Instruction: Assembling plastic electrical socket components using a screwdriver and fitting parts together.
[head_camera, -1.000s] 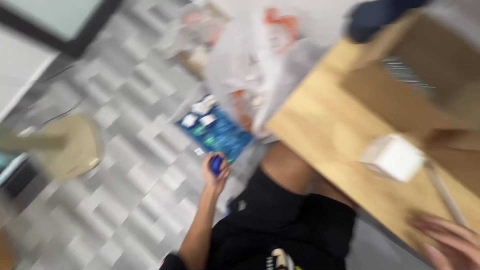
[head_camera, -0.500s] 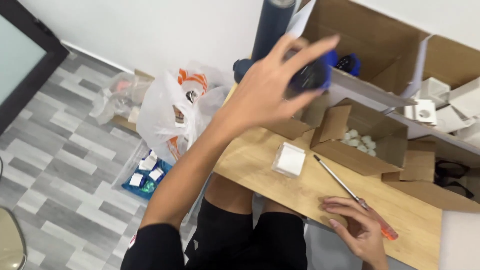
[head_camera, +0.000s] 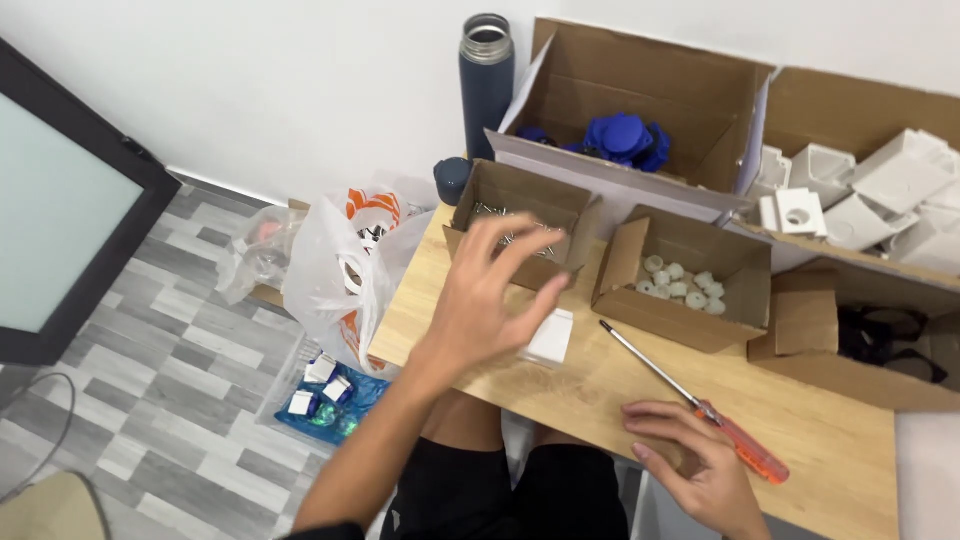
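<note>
Underneath, a wooden table (head_camera: 600, 385) meets grey plank floor (head_camera: 170, 300) and white wall (head_camera: 300, 90).

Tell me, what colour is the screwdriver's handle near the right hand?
Translucent orange screwdriver handle, clearest in the head view.

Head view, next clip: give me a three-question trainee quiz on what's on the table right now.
1. True or false: the left hand grips the screwdriver.
2. Which box holds the small white round parts? A) the large box with blue parts B) the small box right of the screw box
3. What does the right hand rest on?

Key: 1 false, it is spread and empty; 2 B; 3 the wooden table, by the screwdriver's orange handle.
</note>
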